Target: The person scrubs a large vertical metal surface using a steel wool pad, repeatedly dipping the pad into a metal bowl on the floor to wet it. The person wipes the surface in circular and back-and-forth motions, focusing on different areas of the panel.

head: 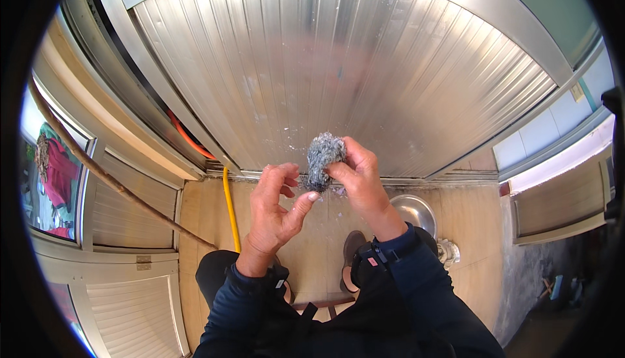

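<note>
A grey, fuzzy scouring pad (324,157), darker at its lower end, is pinched between the thumb and fingers of my right hand (360,177). Just to its left, my left hand (279,206) is held with its fingers curled and its thumb apart, holding nothing; the thumb tip is close to the pad's dark end, and I cannot tell whether they touch. Behind both hands stands a ribbed metal door panel (342,79) with pale specks and smears on its lower part.
A metal bowl (415,211) and a crumpled pale item (447,253) lie on the floor by my right arm. A yellow hose (229,206) runs at the left, near a long wooden stick (122,189). The door's bottom track (400,181) crosses ahead of my feet.
</note>
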Motion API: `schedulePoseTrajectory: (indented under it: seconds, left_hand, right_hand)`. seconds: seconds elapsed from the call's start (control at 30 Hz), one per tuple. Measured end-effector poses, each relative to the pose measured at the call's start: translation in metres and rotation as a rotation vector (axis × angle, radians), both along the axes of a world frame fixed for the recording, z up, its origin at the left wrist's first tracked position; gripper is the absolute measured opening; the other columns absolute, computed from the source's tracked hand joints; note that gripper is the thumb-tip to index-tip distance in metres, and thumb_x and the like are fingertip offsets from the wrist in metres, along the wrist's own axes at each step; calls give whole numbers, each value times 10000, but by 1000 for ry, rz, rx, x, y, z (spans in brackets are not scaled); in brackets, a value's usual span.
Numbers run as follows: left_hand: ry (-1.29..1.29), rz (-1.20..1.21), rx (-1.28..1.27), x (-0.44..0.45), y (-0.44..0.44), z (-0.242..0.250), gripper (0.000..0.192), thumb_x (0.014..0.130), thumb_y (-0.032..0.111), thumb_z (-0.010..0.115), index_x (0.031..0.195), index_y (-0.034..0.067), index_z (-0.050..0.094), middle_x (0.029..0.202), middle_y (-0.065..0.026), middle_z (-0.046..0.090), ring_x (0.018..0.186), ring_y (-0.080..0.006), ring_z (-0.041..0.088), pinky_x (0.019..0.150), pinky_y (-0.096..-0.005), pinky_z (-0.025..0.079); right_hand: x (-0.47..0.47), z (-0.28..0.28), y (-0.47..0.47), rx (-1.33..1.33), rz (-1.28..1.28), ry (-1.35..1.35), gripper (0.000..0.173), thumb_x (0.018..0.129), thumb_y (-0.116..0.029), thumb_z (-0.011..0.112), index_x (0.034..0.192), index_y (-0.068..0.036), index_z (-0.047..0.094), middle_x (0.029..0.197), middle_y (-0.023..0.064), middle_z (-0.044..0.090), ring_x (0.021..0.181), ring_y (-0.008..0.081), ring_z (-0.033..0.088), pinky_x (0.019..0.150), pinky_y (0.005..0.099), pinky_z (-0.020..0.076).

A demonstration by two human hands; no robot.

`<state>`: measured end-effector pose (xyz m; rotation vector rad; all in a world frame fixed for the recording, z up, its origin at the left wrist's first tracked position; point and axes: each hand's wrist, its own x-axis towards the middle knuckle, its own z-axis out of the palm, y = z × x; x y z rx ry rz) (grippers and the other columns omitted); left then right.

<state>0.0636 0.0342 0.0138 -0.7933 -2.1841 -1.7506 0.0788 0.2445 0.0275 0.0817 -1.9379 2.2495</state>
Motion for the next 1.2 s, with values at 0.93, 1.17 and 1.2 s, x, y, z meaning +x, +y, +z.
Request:
schedulePoseTrajectory:
  seconds: [0.93, 1.17, 1.2]
  left_hand:
    - [-76, 94, 137, 6, -34, 20, 346, 937, 70, 874, 1226, 11, 691, 1011, -102, 660, 847, -201, 640, 709, -325, 550]
    - [14, 125, 68, 8, -44, 25, 388, 901, 115, 906, 1206, 7, 691, 999, -129, 663, 831, -243, 648, 697, -356, 548]
    - [11, 127, 75, 8, -44, 25, 388, 901, 114, 906, 1207, 8, 692, 1000, -127, 665, 829, -243, 648, 697, -355, 548]
  right_hand:
    - [-86, 187, 69, 1587, -912, 940, 342, 730, -22, 835, 960, -71, 587, 941, 141, 532, 859, 384, 623, 696, 501, 527]
    - [-73, 158, 39, 1704, -721, 955, 277, 788, 23, 806, 1015, -24, 655, 985, 189, 614, 870, 428, 669, 714, 478, 559]
    - [-73, 161, 41, 1697, -742, 896, 282, 771, 15, 805, 976, -35, 619, 962, 180, 580, 859, 421, 650, 698, 487, 543]
